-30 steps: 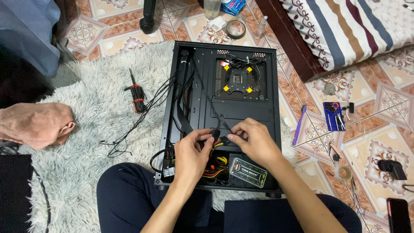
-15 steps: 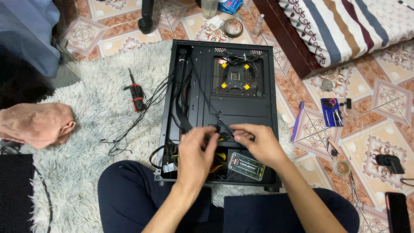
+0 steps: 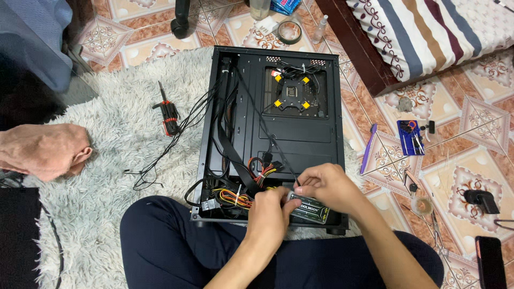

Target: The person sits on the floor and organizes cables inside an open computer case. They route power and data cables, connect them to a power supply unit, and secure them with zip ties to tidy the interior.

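A black computer case (image 3: 332, 128) lies open on its side on a shaggy white rug (image 3: 123, 139), between my knees. Both hands work at its near end, over a black power supply unit (image 3: 313, 210). My left hand (image 3: 270, 211) pinches black cables beside a bundle of red, yellow and orange wires (image 3: 241, 195). My right hand (image 3: 326, 184) pinches the same thin black cables just above the supply's top edge. Black flat cables (image 3: 230, 144) run up the case's left side. Yellow-cornered mounts (image 3: 290, 91) show in the cutout at the far end.
A red-and-black screwdriver (image 3: 167, 111) lies on the rug to the left, with loose black wires (image 3: 160, 160) trailing from the case. A pink cloth (image 3: 43, 150) sits at far left. On the tiled floor right: a purple tool (image 3: 368, 149), a blue tool kit (image 3: 410, 137), a phone (image 3: 490, 261). A tape roll (image 3: 290, 32) lies beyond the case.
Both hands have moved down toward the near end of the case, now over the power supply, still pinching the black cables. The case has not moved.
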